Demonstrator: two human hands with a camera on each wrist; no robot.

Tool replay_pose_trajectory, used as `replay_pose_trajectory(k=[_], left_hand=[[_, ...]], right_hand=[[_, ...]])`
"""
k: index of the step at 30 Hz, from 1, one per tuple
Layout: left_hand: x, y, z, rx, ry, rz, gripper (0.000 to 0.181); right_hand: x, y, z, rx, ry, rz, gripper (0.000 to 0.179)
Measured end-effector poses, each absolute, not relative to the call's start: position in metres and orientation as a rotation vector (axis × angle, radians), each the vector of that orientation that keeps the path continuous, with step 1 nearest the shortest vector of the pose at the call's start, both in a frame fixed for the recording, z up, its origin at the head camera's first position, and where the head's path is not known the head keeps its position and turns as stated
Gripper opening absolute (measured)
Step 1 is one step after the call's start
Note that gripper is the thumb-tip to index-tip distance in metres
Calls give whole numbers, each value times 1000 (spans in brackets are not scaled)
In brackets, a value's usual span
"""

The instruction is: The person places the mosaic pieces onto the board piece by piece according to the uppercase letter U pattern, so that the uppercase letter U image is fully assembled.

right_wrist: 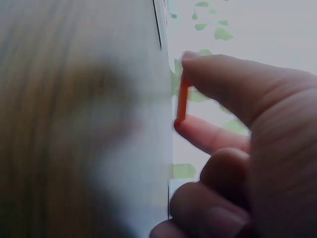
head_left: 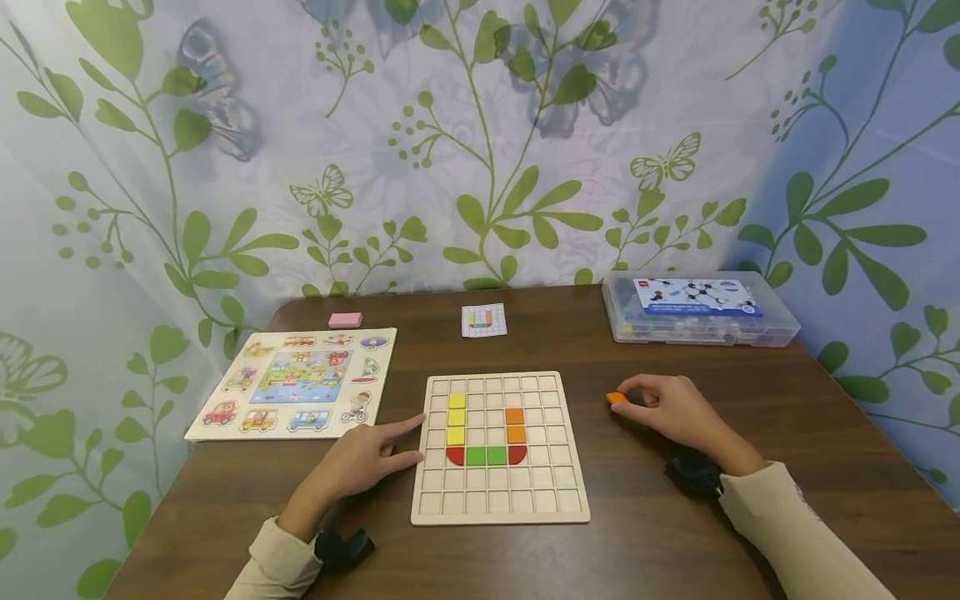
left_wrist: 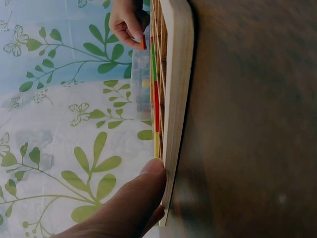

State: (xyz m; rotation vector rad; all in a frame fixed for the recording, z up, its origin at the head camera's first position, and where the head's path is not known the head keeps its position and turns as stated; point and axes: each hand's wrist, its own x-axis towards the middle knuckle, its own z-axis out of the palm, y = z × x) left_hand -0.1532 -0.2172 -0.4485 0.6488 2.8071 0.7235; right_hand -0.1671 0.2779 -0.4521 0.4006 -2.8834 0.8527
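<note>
A wooden grid board lies flat on the table. On it, three yellow tiles form a left column and two orange tiles a right one. Two green tiles lie between two round-cornered red tiles below them. My left hand touches the board's left edge with extended index finger and thumb; its thumb shows against the rim in the left wrist view. Right of the board, my right hand pinches an orange tile between thumb and index finger, held by its edges.
Behind the board lies a small paper card with a coloured grid pattern. A picture puzzle board is at the left, with a pink block behind it. A clear plastic case stands at the back right, before a patterned curtain.
</note>
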Motion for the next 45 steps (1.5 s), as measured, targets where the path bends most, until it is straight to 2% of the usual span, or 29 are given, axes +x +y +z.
replay_pose_trajectory(k=[22,45], left_hand=[[-155,-216,-447,669,2794,727,65],[-154,-217,-448,641,2793,729,65]], right_hand=[[-158,249,-443,456,-2677,996,24],[-175,206,-429,444,-2667,1018,34]])
